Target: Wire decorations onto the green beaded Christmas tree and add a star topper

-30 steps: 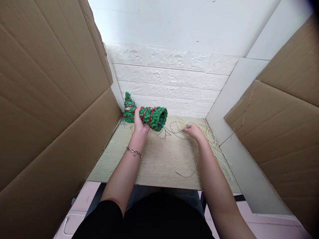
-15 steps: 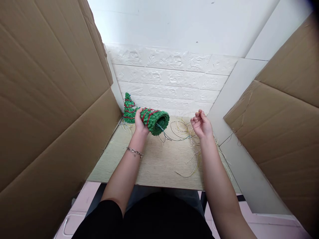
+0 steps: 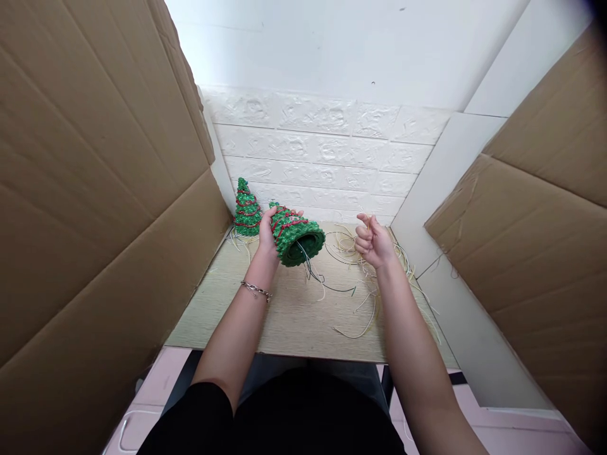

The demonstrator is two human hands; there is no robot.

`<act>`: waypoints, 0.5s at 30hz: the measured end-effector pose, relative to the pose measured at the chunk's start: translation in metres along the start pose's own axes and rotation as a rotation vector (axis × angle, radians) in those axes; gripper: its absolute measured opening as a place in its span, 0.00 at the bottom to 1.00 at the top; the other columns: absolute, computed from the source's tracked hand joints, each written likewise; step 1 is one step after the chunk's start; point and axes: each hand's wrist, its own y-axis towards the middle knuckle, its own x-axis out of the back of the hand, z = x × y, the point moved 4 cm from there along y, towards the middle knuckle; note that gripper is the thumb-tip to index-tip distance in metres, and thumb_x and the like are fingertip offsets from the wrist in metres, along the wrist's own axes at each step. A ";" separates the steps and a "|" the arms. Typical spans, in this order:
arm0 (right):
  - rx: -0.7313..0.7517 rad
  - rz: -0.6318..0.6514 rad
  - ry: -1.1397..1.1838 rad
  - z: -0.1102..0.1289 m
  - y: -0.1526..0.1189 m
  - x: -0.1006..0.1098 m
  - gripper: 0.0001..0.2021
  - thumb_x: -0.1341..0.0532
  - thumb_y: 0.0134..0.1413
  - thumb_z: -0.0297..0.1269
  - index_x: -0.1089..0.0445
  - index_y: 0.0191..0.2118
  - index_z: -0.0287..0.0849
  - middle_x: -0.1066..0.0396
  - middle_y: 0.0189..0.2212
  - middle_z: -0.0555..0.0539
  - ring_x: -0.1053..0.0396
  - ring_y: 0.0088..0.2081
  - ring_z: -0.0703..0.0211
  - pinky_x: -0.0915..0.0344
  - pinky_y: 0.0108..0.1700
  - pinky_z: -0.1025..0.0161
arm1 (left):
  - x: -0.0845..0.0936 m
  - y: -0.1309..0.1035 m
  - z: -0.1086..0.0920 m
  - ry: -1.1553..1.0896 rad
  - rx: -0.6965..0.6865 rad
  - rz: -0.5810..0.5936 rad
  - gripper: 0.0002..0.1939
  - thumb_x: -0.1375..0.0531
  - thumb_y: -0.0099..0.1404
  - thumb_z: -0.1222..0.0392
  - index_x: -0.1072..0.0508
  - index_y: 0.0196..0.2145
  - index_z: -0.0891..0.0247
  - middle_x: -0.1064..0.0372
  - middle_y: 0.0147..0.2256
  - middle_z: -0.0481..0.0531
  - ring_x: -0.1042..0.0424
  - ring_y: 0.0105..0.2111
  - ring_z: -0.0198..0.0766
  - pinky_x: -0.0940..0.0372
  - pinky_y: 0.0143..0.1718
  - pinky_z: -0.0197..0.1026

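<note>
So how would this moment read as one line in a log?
left hand: holds green tree, tilted | right hand: raised, pinching pale strand | table: loose strands

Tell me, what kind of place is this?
Probably a small craft workstation. A wooden table sits walled in by big cardboard sheets. The left hand holds a green Christmas tree ornament, another little tree stands behind, and loose wires lie scattered near the right hand.

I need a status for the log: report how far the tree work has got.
Looks done: one green tree stands upright at the back left of the table. In hand: the left hand holds a second tree tilted, wires trailing from its open base; the right hand pinches a thin strand. Left: loose strands lie scattered.
</note>
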 end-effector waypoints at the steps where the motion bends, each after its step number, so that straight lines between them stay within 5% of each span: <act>1: -0.038 0.052 0.002 -0.002 -0.001 -0.003 0.18 0.46 0.50 0.58 0.41 0.36 0.49 0.62 0.14 0.60 0.67 0.13 0.70 0.63 0.15 0.71 | 0.000 0.000 0.000 -0.008 -0.002 0.005 0.11 0.43 0.52 0.53 0.33 0.26 0.64 0.28 0.30 0.57 0.27 0.38 0.47 0.32 0.39 0.48; 6: -0.134 0.228 0.025 -0.009 -0.005 -0.015 0.19 0.34 0.38 0.48 0.36 0.34 0.43 0.57 0.14 0.61 0.65 0.14 0.74 0.67 0.17 0.72 | -0.002 -0.002 0.003 -0.011 0.037 0.044 0.10 0.43 0.52 0.55 0.33 0.25 0.65 0.28 0.31 0.56 0.27 0.39 0.47 0.32 0.37 0.47; 15: -0.152 0.239 0.033 -0.015 -0.002 -0.022 0.17 0.31 0.35 0.45 0.32 0.28 0.39 0.57 0.12 0.62 0.61 0.14 0.75 0.61 0.16 0.74 | -0.008 -0.010 0.010 0.145 0.245 0.171 0.18 0.45 0.53 0.51 0.29 0.34 0.69 0.28 0.38 0.64 0.27 0.29 0.43 0.34 0.36 0.46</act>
